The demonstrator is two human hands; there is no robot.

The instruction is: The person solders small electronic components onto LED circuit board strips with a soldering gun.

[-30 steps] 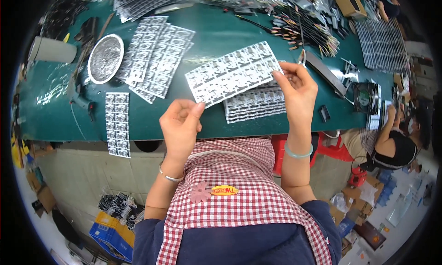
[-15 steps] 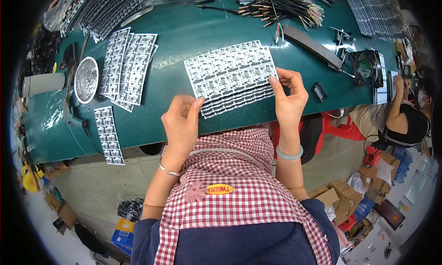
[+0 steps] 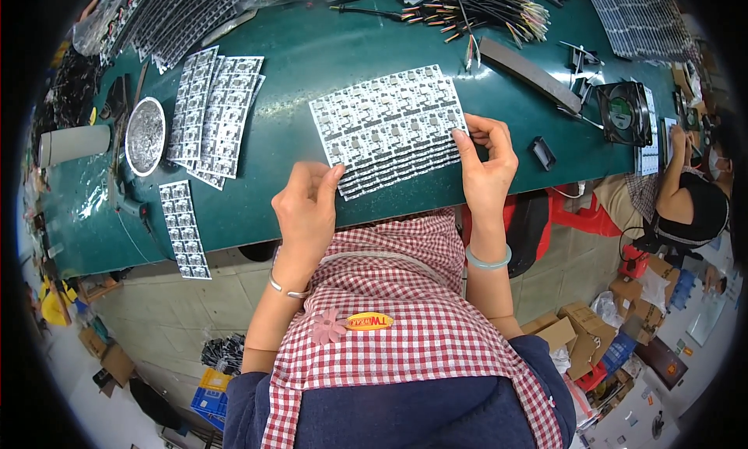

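Observation:
A stack of white circuit board panels (image 3: 389, 121) lies fanned out in front of me, its near edges stepped like stairs. My left hand (image 3: 304, 203) pinches the stack's near left corner between thumb and fingers. At the right edge, my right hand (image 3: 488, 157) grips it the same way, thumb on top and fingers curled behind. To the left, more circuit board panels (image 3: 226, 118) lie overlapped on the green table (image 3: 288, 51). A single narrow board strip (image 3: 185, 231) sticks out over the table's front edge.
A round bowl (image 3: 146, 137) and a soldering iron (image 3: 134, 207) sit at the left. Bundled cables (image 3: 475, 12) lie at the back, beside a long grey bar (image 3: 530, 75). A black fan (image 3: 623, 114) stands at the right. Another person (image 3: 689, 192) works beyond it.
Both hands keep their hold on the panel stack, which has shifted very slightly left and away from me. Little else differs.

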